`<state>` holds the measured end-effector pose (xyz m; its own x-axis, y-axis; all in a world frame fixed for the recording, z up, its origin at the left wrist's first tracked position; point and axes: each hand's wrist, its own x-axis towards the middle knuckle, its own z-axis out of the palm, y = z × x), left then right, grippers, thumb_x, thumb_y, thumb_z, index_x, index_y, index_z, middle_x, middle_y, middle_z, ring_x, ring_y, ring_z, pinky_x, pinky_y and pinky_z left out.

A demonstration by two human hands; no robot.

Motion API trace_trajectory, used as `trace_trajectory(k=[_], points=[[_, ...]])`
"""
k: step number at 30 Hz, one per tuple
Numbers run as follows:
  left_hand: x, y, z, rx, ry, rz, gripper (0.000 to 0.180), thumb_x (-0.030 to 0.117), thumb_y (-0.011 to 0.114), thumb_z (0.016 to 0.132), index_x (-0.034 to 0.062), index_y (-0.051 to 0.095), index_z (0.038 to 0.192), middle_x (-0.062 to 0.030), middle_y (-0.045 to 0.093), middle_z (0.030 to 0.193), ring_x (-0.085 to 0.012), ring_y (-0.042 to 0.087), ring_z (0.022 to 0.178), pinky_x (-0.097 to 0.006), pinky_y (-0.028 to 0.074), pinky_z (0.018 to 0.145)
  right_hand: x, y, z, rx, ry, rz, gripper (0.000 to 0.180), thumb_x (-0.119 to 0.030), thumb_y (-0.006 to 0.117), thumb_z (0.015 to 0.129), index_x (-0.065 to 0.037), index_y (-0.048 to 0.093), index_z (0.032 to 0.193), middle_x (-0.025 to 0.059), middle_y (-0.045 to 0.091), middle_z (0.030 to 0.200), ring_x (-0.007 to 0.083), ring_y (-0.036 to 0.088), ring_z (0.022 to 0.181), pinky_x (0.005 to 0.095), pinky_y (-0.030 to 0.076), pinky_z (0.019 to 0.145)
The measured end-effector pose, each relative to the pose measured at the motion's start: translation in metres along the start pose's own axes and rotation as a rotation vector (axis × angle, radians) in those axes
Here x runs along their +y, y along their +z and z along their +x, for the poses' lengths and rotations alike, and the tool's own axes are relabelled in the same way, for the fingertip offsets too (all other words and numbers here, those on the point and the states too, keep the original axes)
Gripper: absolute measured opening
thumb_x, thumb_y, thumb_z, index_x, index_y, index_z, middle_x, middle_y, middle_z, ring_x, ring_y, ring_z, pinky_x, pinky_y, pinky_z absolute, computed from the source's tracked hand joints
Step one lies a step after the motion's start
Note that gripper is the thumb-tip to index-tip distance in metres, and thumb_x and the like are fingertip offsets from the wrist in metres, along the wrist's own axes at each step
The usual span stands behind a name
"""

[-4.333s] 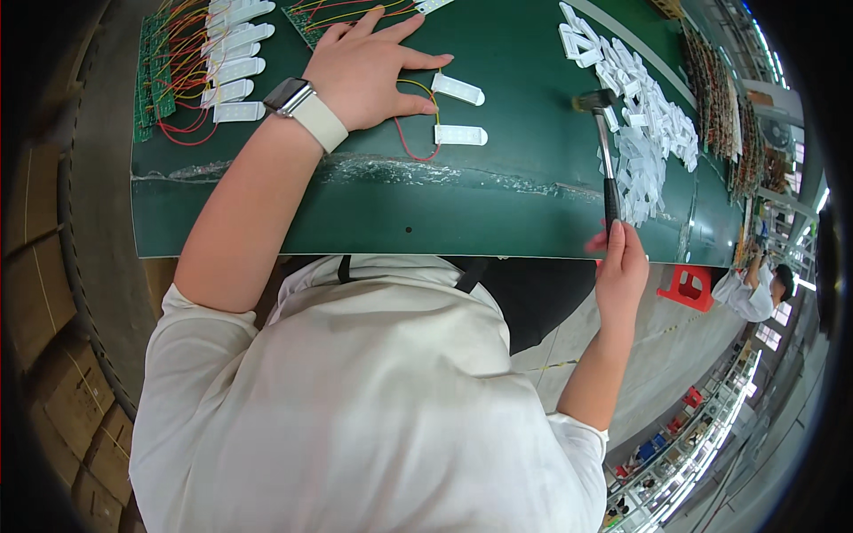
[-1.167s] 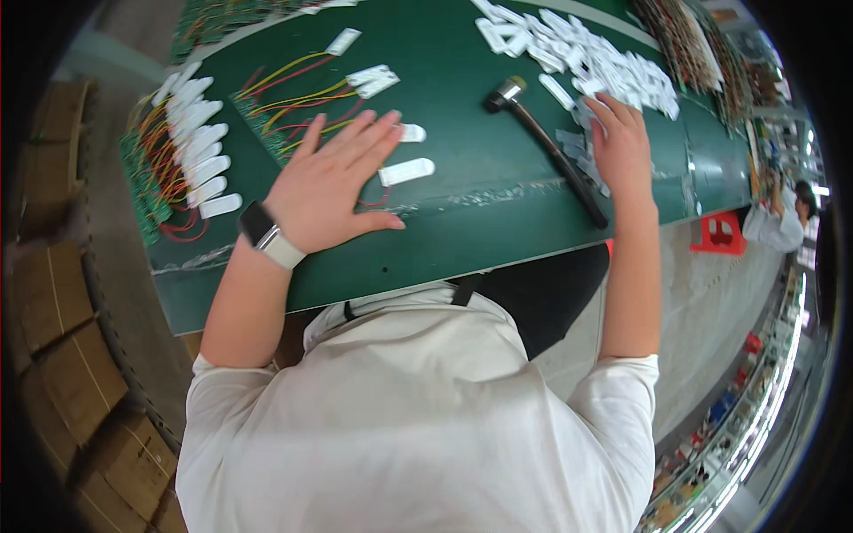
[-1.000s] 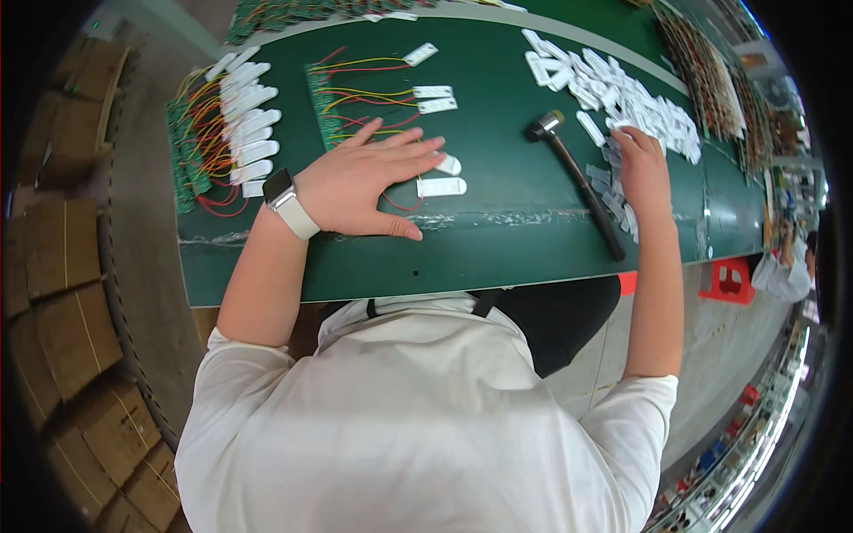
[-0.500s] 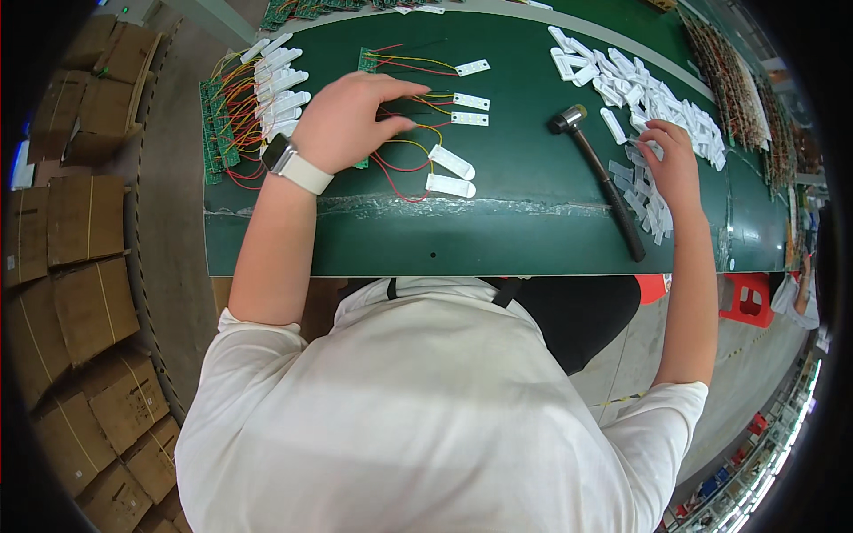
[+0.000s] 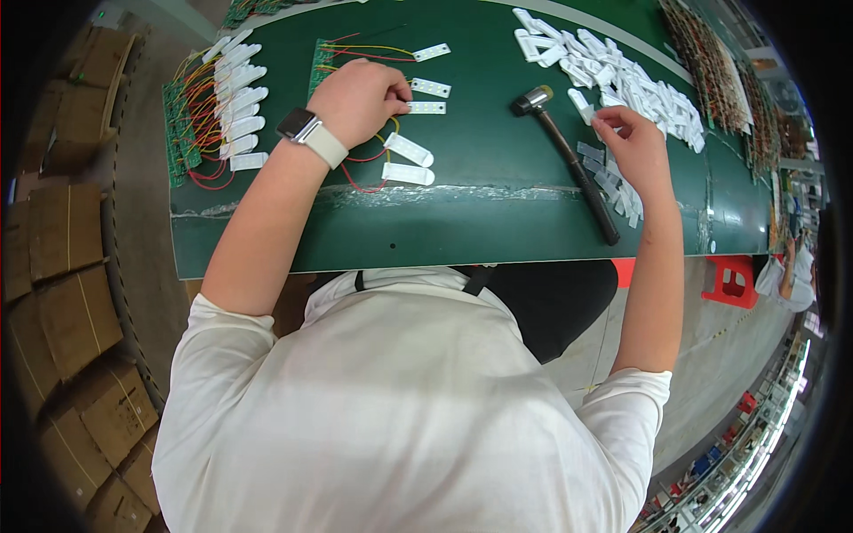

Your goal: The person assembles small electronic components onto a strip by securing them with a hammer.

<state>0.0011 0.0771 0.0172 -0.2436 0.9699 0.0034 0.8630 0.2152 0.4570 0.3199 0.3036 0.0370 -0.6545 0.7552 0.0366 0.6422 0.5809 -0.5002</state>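
Observation:
My left hand (image 5: 357, 105), with a watch (image 5: 300, 126) on its wrist, pinches the near end of a small white wired board (image 5: 427, 107). Two similar boards lie just beyond it, and two wired white casings (image 5: 409, 149) rest nearer to me. Red and yellow wires run back to a green circuit board (image 5: 317, 67), partly covered by the hand. At the right, my right hand (image 5: 633, 147) has thumb and forefinger pressed together at the lower end of a loose white casing (image 5: 579, 102). Whatever lies between those fingertips is too small to make out. Clear plastic strips (image 5: 613, 182) lie under this hand.
A mallet (image 5: 569, 155) with a dark handle lies between my hands. Behind my right hand spreads a heap of white casings (image 5: 635, 84). Wired casings (image 5: 238, 102) with green boards (image 5: 178, 133) line the left side. Cardboard boxes (image 5: 67, 231) stand left of the table.
My left hand's fingers have come down and closed on the small board. The right hand stays near the same casing. The whole view has shifted slightly.

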Motion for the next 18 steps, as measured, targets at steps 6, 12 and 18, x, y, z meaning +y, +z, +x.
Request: trace_trajectory(k=[6,12,18], points=[[-0.008,0.004,0.006,-0.011,0.010,0.006,0.018,0.018,0.081,0.083,0.0073,0.077,0.097,-0.0058,0.072,0.078,-0.0242,0.067,0.075,-0.038,0.053,0.073,-0.037,0.014,-0.010,0.011,-0.027,0.009,0.019,-0.021,0.076,0.091,-0.008,0.078,0.105,0.0065,0.075,0.085,0.0170,0.063,0.067,0.0318,0.052,0.065],[-0.012,-0.003,0.003,-0.006,0.005,-0.169,0.025,0.013,0.081,0.085,0.0082,0.074,0.109,-0.0037,0.071,0.077,-0.0178,0.066,0.071,-0.032,0.053,0.070,-0.074,0.037,-0.038,-0.132,-0.135,-0.054,0.019,-0.023,0.078,0.090,-0.012,0.079,0.105,0.0050,0.075,0.087,0.0175,0.063,0.065,0.0314,0.051,0.063],[-0.023,-0.014,0.004,0.140,0.116,-0.519,0.020,0.007,0.075,0.091,0.0087,0.071,0.110,-0.0012,0.062,0.078,-0.0100,0.060,0.071,-0.027,0.052,0.072,-0.027,0.031,0.002,0.205,-0.059,-0.039,0.033,-0.029,0.078,0.089,-0.013,0.077,0.119,0.0077,0.077,0.108,0.0218,0.071,0.081,0.0365,0.056,0.077]])
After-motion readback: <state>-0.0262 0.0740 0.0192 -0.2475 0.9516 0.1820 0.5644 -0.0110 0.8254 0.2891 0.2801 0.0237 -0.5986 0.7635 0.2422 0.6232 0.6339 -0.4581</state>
